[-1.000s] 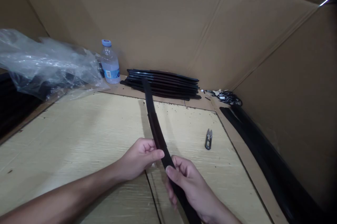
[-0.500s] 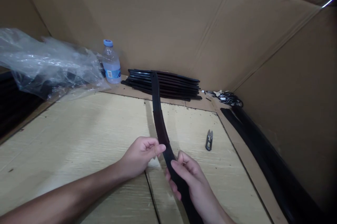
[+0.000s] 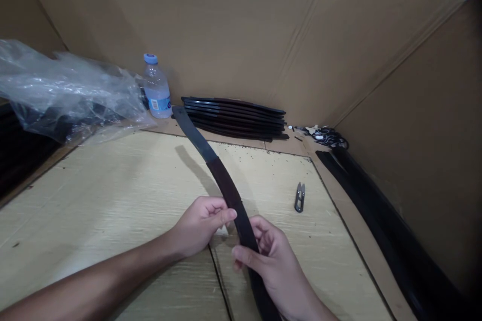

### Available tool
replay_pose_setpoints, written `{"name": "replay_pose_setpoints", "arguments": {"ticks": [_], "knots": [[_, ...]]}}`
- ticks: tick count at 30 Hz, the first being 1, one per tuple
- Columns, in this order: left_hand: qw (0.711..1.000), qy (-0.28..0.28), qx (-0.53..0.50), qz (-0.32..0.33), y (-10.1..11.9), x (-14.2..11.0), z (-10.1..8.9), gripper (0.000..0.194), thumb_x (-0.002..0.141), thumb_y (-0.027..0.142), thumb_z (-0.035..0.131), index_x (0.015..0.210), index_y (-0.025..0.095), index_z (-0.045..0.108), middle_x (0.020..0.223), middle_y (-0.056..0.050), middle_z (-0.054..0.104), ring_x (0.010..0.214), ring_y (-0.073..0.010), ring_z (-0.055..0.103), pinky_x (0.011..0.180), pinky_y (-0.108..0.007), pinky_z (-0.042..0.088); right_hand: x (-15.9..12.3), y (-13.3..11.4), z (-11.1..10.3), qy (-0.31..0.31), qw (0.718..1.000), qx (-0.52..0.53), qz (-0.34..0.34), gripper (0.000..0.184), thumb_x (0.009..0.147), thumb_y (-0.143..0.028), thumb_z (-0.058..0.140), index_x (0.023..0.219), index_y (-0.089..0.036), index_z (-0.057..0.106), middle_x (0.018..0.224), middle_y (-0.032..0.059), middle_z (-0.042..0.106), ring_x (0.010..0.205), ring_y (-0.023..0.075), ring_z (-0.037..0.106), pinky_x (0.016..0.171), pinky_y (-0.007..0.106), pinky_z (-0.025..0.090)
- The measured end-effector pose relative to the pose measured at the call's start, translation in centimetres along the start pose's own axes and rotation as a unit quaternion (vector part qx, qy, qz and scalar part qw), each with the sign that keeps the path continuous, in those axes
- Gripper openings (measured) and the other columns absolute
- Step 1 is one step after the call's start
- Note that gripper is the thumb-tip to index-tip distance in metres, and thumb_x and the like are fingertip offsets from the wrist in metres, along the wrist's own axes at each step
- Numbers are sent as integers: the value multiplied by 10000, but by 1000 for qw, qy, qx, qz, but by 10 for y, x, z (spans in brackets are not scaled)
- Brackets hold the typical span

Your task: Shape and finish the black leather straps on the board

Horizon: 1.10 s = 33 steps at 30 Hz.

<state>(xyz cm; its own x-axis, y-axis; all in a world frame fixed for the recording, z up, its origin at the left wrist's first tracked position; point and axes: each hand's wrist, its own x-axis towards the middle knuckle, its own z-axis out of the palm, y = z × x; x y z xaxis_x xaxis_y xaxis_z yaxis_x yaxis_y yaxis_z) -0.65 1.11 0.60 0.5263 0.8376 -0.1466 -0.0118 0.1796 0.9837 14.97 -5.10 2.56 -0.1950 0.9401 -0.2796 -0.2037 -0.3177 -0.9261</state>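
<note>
While our left hand (image 3: 201,226) pinches one strip (image 3: 227,184), our right hand (image 3: 276,260) does too.
One snipper (image 3: 297,202): two o'clock from both.

i hold one long, flat strip (image 3: 246,230): black, with a dark brown band (image 3: 226,180) partway along, gently bent, far end (image 3: 183,117) angled away to my left

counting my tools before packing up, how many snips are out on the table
1: the snips lie on the table, beyond the right hand and slightly to its right, blades pointing away. Others could be hidden under the clear plastic at far left.
</note>
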Motion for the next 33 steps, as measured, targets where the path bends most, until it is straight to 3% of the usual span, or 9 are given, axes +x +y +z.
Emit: {"name": "replay_pose_setpoints", "arguments": {"ticks": [3,5,8,12,16,20,25,29,33], "knots": [[1000,17,25,-3,0,0,0,331,814,388,546,609,128,541,534,39,479,498,-72,380,479,-190,290,0,3,-1,-2,1000,23,-2,275,749,-357,680,771,-185,467,596,-45,539,441,74,442,378,182,403],[999,21,31,-7,-1,0,0,348,815,396,542,594,127,540,516,42,454,493,-71,370,477,-188,288,-1,3,-2,6,1000,28,-3,276,814,-420,588,756,-185,455,607,-37,541,422,56,402,353,154,340],[1000,-20,-17,2,-1,1,0,325,804,415,553,689,116,608,596,5,549,544,-91,448,521,-201,345,-1,2,-3,27,999,21,1,285,845,-445,537,796,-166,515,693,-12,563,488,50,416,413,153,336],[996,-56,-68,16,-2,1,-1,307,754,415,620,796,113,653,677,-21,613,685,-150,541,637,-244,415,0,-2,-7,18,1000,-9,9,329,767,-367,674,1019,-173,589,706,-28,546,598,57,446,537,159,369],[995,-69,-71,16,-3,-1,-1,264,777,363,609,818,107,657,707,-23,608,705,-146,537,654,-243,405,2,-4,-10,-30,1000,-8,3,240,677,-283,762,775,-126,608,604,-48,515,532,39,438,514,148,375],[998,-48,-47,0,-3,-3,0,282,788,365,597,669,110,597,560,28,504,518,-75,406,514,-198,315,2,-3,-11,-75,996,52,12,295,719,-289,719,773,-182,450,695,-11,612,478,86,543,426,194,443],[1000,-9,-5,5,-1,-1,-1,352,813,398,556,593,124,551,482,53,402,451,-60,296,449,-196,233,3,-2,-10,-45,997,64,-5,214,845,-333,571,785,-182,432,711,13,630,409,47,472,378,151,340],[1000,4,12,20,-5,2,-2,342,797,410,570,610,125,547,535,26,475,503,-77,384,485,-197,292,3,0,-10,-24,997,66,-19,188,818,-331,609,870,-168,531,767,14,612,497,50,473,464,175,357],[1000,-19,-2,15,-14,3,-3,297,750,409,622,706,116,591,665,-24,597,611,-124,510,571,-231,389,1,1,-7,-11,999,33,-4,357,743,-319,699,1060,-196,588,758,-12,573,565,58,434,505,174,355]]}}
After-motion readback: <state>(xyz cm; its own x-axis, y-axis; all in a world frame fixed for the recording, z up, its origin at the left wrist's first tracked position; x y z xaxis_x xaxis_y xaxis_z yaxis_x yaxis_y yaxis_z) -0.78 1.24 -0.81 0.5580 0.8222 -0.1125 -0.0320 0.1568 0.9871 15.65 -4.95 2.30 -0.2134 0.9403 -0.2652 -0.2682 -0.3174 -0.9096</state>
